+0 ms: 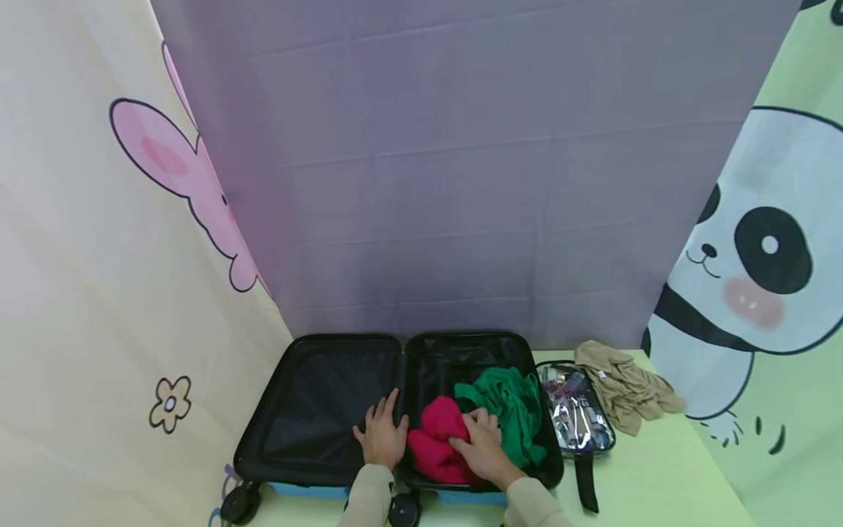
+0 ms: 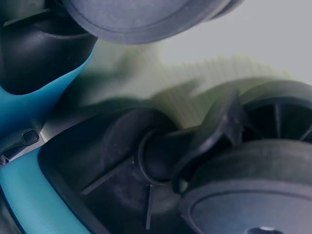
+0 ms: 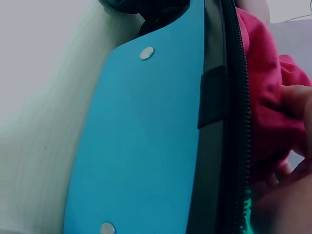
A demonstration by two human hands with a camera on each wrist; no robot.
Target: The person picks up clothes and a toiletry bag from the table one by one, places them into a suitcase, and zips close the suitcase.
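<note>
An opened suitcase lies flat, black inside and blue outside. In its right half are a bunched red cloth and a crumpled green cloth. My right hand grips the red cloth, thumb and fingers on its right side; the right wrist view shows the same red cloth behind the zipper edge. With fingers spread, my left hand lies over the left half, close to the middle hinge. The left wrist view shows only black wheels and blue shell, not the hand.
Right of the suitcase lies a clear-topped pouch with small items inside and a black strap. A beige cloth lies crumpled beyond it on the pale table. Suitcase wheels stick out at the front. A grey curtain stands behind.
</note>
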